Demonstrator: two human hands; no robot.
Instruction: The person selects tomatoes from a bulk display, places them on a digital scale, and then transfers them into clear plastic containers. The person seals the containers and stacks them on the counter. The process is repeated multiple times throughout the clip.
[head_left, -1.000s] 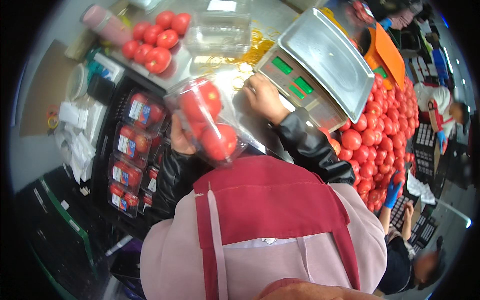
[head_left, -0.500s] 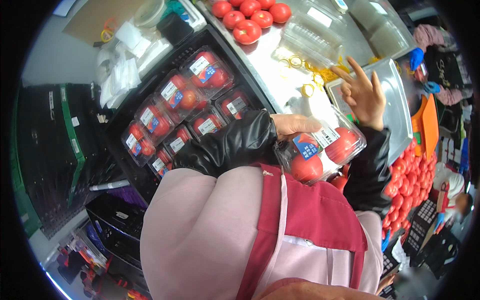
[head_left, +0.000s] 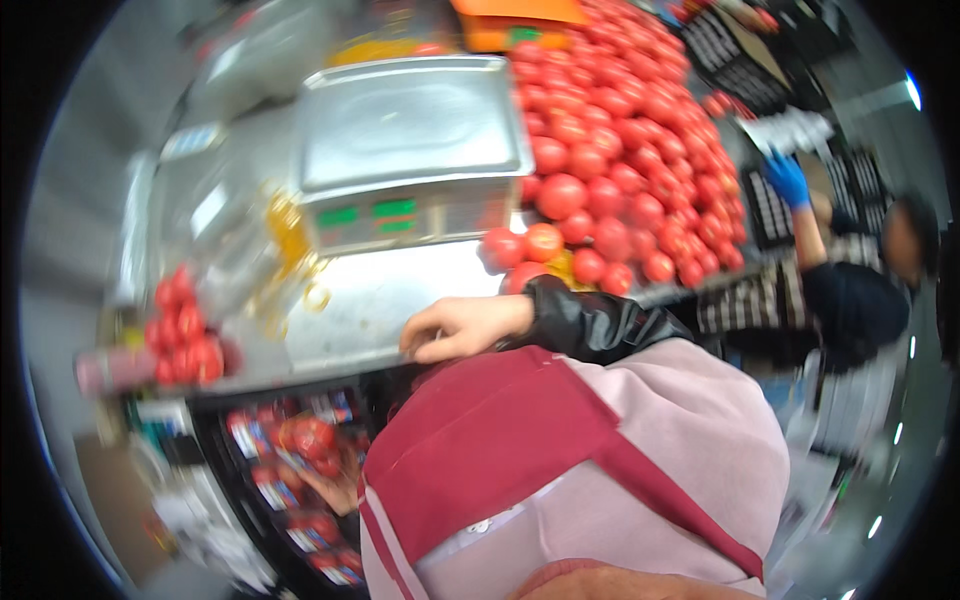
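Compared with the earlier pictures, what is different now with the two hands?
The left hand moved the tomato pack from before the apron leftward to the black crate; blur hides whether it let go. The right hand, raised beforehand, came down near the table's front edge. The scale and tomato pile stayed.

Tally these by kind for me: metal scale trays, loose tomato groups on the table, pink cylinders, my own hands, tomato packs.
Metal scale tray: 1
Loose tomato groups: 2 (large heap, small cluster)
Pink cylinder: 1
Own hands: 2 (left hand, right hand)
Tomato packs: at least 3 (blurred)
Total: at least 9
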